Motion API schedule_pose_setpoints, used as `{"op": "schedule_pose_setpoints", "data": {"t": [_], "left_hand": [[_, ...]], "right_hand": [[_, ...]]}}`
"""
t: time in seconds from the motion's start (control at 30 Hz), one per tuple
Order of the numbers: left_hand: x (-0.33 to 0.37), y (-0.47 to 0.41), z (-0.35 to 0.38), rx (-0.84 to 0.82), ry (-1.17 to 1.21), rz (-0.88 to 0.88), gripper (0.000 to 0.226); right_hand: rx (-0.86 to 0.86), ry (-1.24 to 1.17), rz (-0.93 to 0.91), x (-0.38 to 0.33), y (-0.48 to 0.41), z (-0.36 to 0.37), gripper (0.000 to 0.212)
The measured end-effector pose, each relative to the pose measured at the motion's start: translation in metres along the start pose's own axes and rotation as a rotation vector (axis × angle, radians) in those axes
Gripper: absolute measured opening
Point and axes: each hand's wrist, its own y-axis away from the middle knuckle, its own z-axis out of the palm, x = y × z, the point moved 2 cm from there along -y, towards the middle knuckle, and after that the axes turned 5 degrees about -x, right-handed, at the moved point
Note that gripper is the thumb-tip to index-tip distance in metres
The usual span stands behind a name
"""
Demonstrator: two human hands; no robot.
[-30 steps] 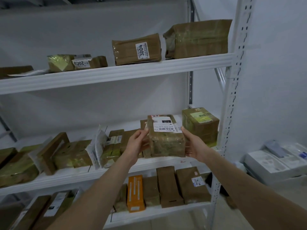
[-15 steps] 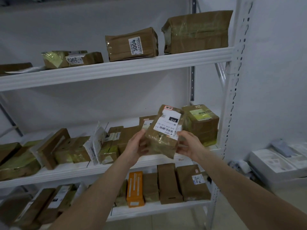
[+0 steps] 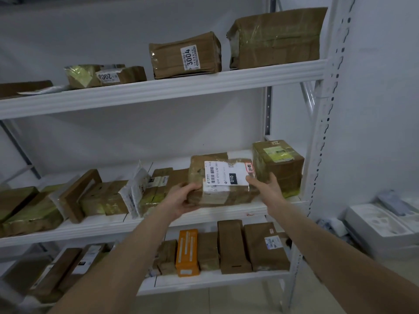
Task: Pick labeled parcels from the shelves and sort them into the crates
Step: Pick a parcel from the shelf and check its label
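In the centre of the frame, a brown tape-wrapped parcel lies lengthwise between two bare hands, at the height of the white metal middle shelf. Its top face carries a white shipping label with a barcode and a black tag reading 010. The left hand grips the parcel's lower left end, thumb over the top edge and fingers curled beneath. The right hand clasps the right end, its thumb tip pressed at the label's right edge; its other fingers are hidden behind the parcel. Whether the parcel's underside touches the shelf board cannot be told.

Just right of the held parcel, a cube-shaped brown box with yellowish tape stands on the same shelf, near the perforated white upright post. Left of centre on that shelf, a row of small brown taped packages leans together with a white plastic mailer among them.

In the upper part of the frame, on the white top shelf, sit a brown parcel labelled 3004, a larger crumpled brown parcel to its right, and a flat one with an upside-down number label to its left.

Along the bottom shelf, an orange rectangular carton stands beside upright brown parcels. At the right edge, white moulded trays lie on the floor.
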Motion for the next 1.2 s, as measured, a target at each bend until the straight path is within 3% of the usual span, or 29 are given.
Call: {"op": "schedule_pose_setpoints", "data": {"t": [0.13, 0.27, 0.37, 0.5, 0.57, 0.73, 0.97, 1.2], "left_hand": [[0.013, 0.003, -0.009, -0.013, -0.055, 0.064, 0.075], [0.015, 0.003, -0.005, 0.06, -0.064, 0.258, 0.092], [0.01, 0.003, -0.001, 0.039, -0.025, 0.298, 0.107], [-0.004, 0.011, 0.007, -0.049, -0.222, 0.324, 0.091], [-0.013, 0.014, 0.01, -0.078, -0.283, 0.304, 0.097], [-0.021, 0.012, -0.001, -0.086, -0.353, 0.288, 0.097], [-0.025, 0.011, -0.005, -0.037, -0.359, 0.279, 0.075], [-0.032, 0.015, -0.01, -0.032, -0.421, 0.256, 0.081]], "right_hand": [[-0.149, 0.057, 0.017, -0.002, 0.007, 0.0, 0.082], [-0.18, 0.105, 0.067, 0.01, 0.012, 0.009, 0.068], [-0.196, 0.108, 0.076, 0.018, 0.017, 0.019, 0.053], [-0.219, 0.059, 0.119, 0.027, 0.022, 0.029, 0.052], [-0.234, 0.124, 0.121, 0.03, 0.024, 0.031, 0.056], [-0.321, 0.16, 0.103, 0.029, 0.024, 0.033, 0.057], [-0.303, 0.137, 0.083, 0.028, 0.028, 0.039, 0.064], [-0.313, 0.154, 0.073, 0.031, 0.033, 0.041, 0.067]]}}
